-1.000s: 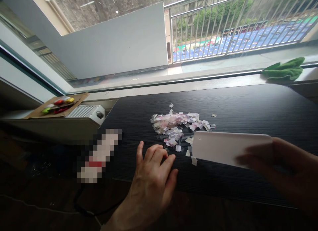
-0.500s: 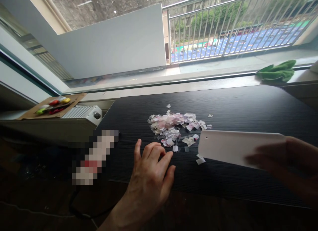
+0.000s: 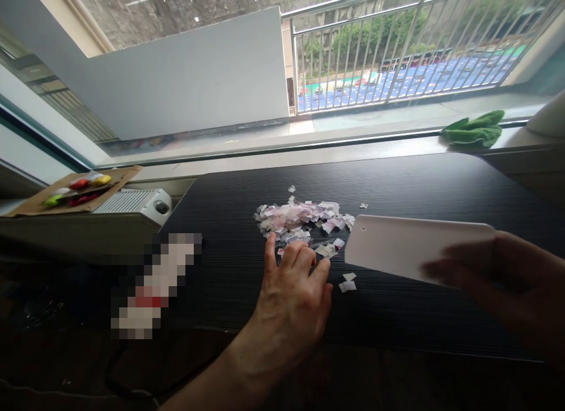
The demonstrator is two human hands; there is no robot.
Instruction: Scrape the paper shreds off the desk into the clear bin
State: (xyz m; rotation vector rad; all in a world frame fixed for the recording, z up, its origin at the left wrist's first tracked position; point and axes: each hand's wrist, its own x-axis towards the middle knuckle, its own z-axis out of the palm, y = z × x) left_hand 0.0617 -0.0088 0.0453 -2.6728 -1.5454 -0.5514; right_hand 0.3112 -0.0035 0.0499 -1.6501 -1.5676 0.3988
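A loose heap of small square scraps (image 3: 295, 216), white, pinkish and partly see-through, lies on the dark table. My left hand (image 3: 293, 281) is at the heap's near edge, palm down, with bent, parted fingers and nothing visible in them. Its fingertips cover some scraps; I cannot tell whether they press on them. My right hand (image 3: 489, 269), in shadow, grips the right end of a flat white board (image 3: 397, 240) with a small hole near its left end. That left end is just right of the heap. Two loose scraps (image 3: 348, 286) lie below it.
The dark wood-grain table (image 3: 397, 181) stands against a window sill. A green cloth-like thing (image 3: 474, 128) lies on the sill at right. At left are a white heater (image 3: 136, 202), cardboard (image 3: 26, 202) with colourful items, and a blurred-out pale object (image 3: 163, 281).
My left hand has moved right and forward onto the heap's near edge. The board in my right hand has shifted a little up and left in view, uncovering another scrap. The view has turned slightly.
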